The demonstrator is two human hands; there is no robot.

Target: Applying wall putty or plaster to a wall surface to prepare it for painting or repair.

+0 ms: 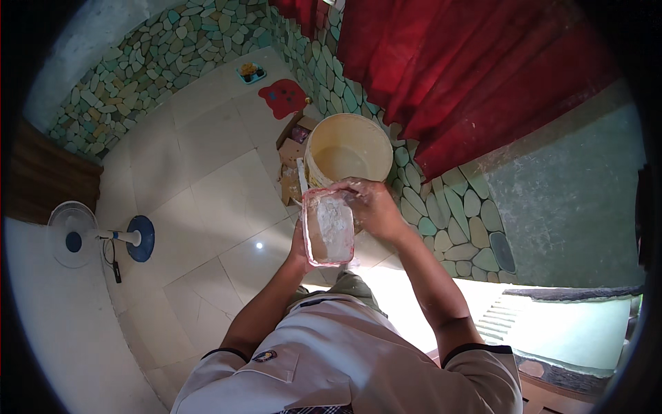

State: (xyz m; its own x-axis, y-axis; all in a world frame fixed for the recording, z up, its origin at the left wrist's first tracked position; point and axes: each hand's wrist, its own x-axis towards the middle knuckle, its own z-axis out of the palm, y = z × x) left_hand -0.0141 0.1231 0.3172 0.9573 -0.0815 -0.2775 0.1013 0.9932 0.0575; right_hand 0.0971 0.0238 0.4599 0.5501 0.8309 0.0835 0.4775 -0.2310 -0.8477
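Note:
A rectangular tub [332, 228] with a red, white-smeared rim is held up in front of my body. White powdery or pasty stuff coats its inside, and a tan patch shows along the left. My left hand [298, 250] grips the tub's left side, its fingers partly hidden behind it. My right hand [372, 207], whitened at the fingers, bends over the tub's upper right corner and rim. Just beyond stands a large cream bucket [349, 148], its mouth facing up and its inside pale yellow. A pale narrow strip [301, 176] runs down the bucket's left side.
Brown cardboard [291, 153] lies left of the bucket. Farther off are a red mat [282, 98] and a small tray [251, 73] holding items. A fan [131, 238] stands at left. Red curtains [476, 62] hang over the stone-clad wall [452, 228] at right.

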